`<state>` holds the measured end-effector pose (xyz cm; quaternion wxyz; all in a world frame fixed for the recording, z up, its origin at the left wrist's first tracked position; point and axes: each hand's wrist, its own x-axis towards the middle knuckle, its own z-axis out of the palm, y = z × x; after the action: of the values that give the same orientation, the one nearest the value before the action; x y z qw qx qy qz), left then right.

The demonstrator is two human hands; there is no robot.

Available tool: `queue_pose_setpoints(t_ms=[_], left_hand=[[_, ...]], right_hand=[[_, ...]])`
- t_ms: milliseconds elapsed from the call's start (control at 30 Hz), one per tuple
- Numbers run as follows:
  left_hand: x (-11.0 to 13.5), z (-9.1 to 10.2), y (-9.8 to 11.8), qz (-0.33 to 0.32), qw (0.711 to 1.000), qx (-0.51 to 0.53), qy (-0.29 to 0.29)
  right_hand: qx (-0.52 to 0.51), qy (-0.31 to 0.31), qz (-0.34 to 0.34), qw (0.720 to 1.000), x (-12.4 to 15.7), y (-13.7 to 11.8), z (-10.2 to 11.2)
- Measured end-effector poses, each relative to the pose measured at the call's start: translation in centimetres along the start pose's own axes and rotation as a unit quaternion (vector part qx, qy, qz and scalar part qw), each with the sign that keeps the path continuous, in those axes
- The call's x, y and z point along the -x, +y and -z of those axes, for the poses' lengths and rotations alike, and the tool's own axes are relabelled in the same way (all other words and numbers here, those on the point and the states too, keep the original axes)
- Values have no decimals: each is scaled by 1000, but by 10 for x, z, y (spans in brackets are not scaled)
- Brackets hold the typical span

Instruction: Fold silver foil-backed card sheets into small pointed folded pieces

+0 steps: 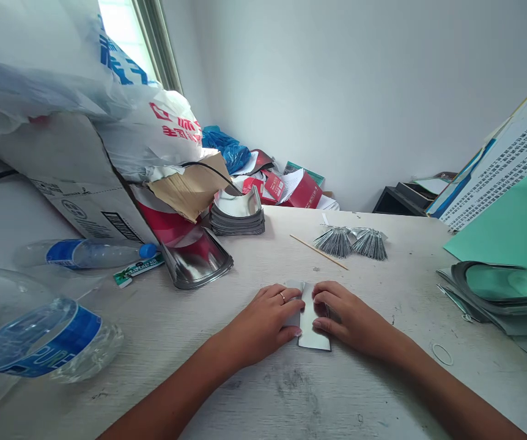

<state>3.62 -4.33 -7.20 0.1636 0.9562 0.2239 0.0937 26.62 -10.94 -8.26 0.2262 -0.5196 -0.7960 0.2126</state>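
Silver strip lies on the table at six o'clock, pinched narrowly between the left hand and right hand. Two fanned bundles of strips sit already gathered at twelve o'clock; a curved silver stack waits at eleven, another at three.

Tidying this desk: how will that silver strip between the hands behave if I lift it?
The silver strip looks thin, so it's probably light and bendy rather than stiff. Its glossy face may feel slippery. The curved stack nearby hints it may keep a bend.
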Motion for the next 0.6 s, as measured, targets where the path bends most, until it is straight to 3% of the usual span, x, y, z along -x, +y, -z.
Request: queue_pose_setpoints(t_ms=[467, 600], left_hand=[[2, -2, -2, -5, 1000, -9, 17], [0, -4, 3, 20, 999, -20, 21]], right_hand=[[126, -38, -13, 991, 4, -3, 1], [162, -45, -3, 986, 5, -2, -2]])
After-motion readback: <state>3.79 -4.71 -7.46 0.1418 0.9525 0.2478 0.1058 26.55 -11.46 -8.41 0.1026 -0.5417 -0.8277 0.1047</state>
